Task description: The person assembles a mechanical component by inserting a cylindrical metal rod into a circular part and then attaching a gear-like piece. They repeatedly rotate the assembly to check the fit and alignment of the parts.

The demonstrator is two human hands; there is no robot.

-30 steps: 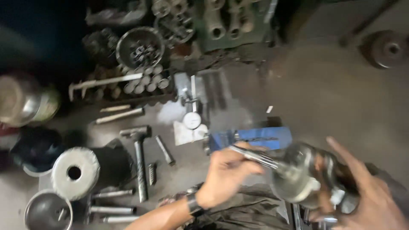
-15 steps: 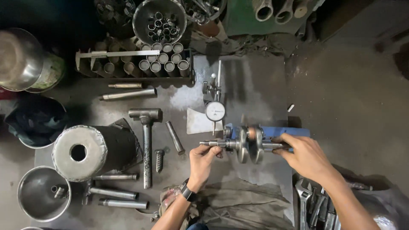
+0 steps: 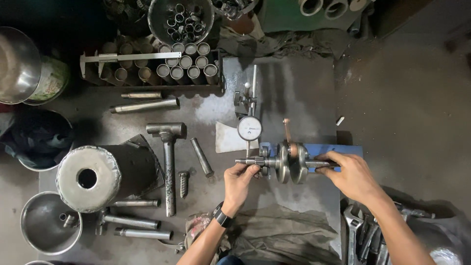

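The crankshaft [image 3: 289, 162] lies on the blue stand [image 3: 343, 149], dial gauge [image 3: 249, 128] behind, hammer [image 3: 168, 157] left.

The floor [image 3: 417, 98] is dark grey, rough and stained. A dark metal plate [image 3: 294, 88] lies flat on it. The top corners are dim and shadowy.

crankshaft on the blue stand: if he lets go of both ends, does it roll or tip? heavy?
The crankshaft looks like solid metal with thick round webs, so probably heavy for its size and stiff. Its shaft ends are round and lie on the blue stand, so it likely spins freely; the left hand and right hand grip each end. The connecting rod sticking up may swing it off balance.
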